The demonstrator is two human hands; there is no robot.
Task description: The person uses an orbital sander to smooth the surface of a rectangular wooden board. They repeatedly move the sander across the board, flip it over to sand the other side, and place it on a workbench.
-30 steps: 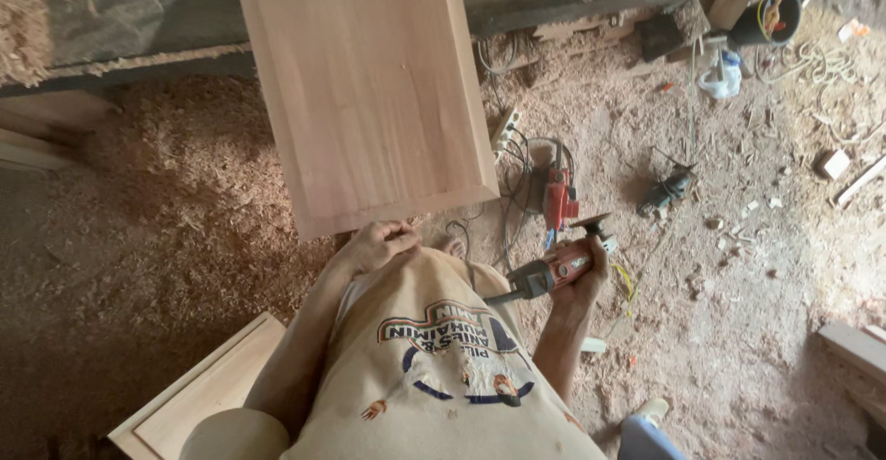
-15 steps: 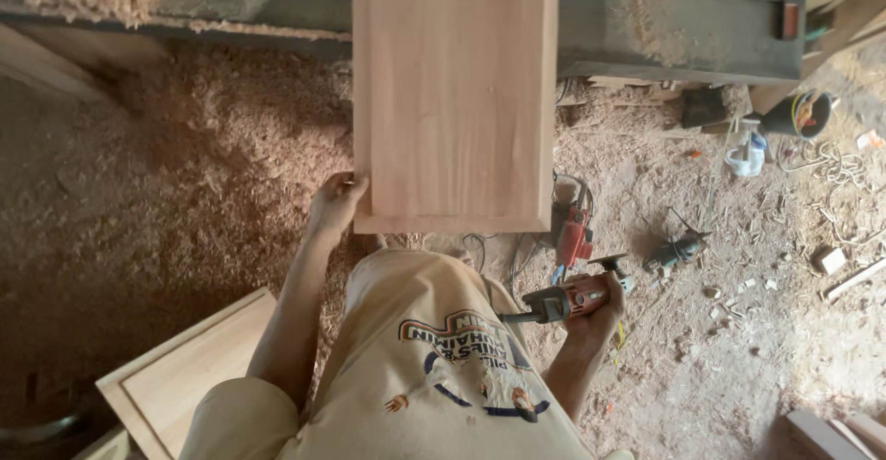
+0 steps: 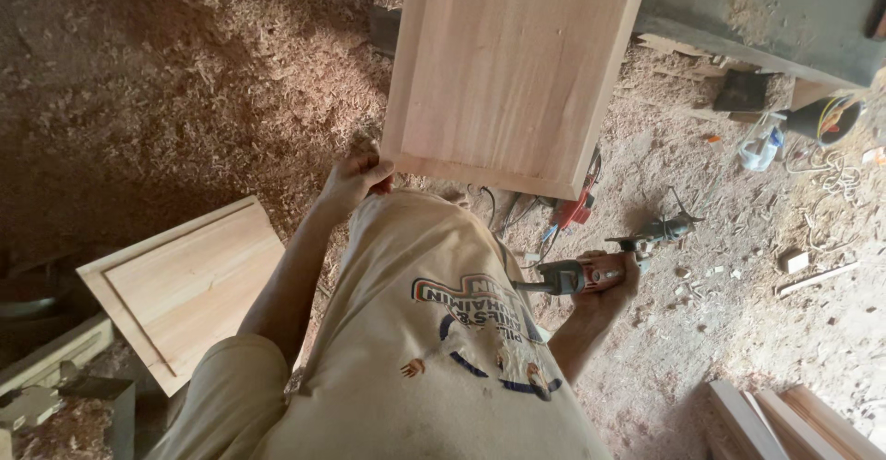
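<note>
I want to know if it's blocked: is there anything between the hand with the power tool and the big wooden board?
Nothing visible. The right hand holds the power tool below the wooden board, apart from it, with only sawdust floor showing between. The left hand already grips the board's corner.

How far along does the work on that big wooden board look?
Already done, it seems: a pale wooden panel with a routed border lies on the sawdust-covered floor to the left. In hand: the left hand grips the corner of the large plain wooden board, while the right hand holds a red and grey power tool away from it. The board's face shows no border groove yet.
</note>
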